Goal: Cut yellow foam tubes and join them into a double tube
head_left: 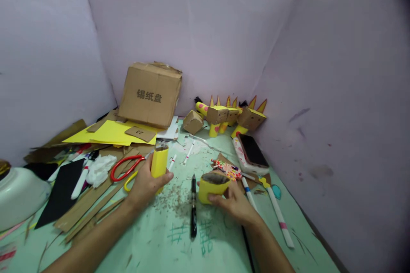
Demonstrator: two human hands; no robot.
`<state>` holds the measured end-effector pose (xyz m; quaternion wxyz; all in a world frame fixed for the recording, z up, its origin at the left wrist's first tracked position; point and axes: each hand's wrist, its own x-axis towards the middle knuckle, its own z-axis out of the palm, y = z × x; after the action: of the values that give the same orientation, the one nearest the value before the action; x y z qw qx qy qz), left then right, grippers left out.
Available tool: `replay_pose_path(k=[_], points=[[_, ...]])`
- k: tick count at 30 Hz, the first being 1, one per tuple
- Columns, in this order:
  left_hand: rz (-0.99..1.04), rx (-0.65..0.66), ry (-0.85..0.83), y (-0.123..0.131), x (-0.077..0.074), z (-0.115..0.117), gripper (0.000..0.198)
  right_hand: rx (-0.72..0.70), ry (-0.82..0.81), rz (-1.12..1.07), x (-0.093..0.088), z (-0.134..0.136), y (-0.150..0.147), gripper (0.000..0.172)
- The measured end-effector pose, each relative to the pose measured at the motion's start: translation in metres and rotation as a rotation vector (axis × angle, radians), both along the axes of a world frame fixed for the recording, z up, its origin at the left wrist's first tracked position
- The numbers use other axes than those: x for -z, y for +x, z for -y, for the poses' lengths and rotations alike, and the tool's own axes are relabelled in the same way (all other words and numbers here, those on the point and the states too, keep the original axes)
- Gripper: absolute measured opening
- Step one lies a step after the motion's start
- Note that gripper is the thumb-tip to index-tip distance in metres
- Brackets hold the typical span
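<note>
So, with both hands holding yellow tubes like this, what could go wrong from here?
1. The left hand grips the tall yellow tube upright; a hard squeeze may dent it.
2. The black pen lies between the tubes, close to the right hand holding the short yellow tube; a nudge could send it rolling.
3. The red scissors lie right beside the left hand, which might catch on them.
</note>
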<state>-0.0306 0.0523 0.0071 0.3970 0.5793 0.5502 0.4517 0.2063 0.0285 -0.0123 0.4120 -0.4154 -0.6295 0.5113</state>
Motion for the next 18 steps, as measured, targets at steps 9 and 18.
replay_pose_path(k=[9, 18], points=[[-0.048, -0.332, 0.076, -0.016, -0.010, -0.005, 0.043, 0.292, 0.091, 1.213, -0.037, 0.021, -0.068, 0.019], [-0.142, -0.304, 0.118, -0.016, -0.016, 0.001, 0.040, 0.247, 0.064, 1.409, -0.028, 0.011, -0.069, 0.032]])
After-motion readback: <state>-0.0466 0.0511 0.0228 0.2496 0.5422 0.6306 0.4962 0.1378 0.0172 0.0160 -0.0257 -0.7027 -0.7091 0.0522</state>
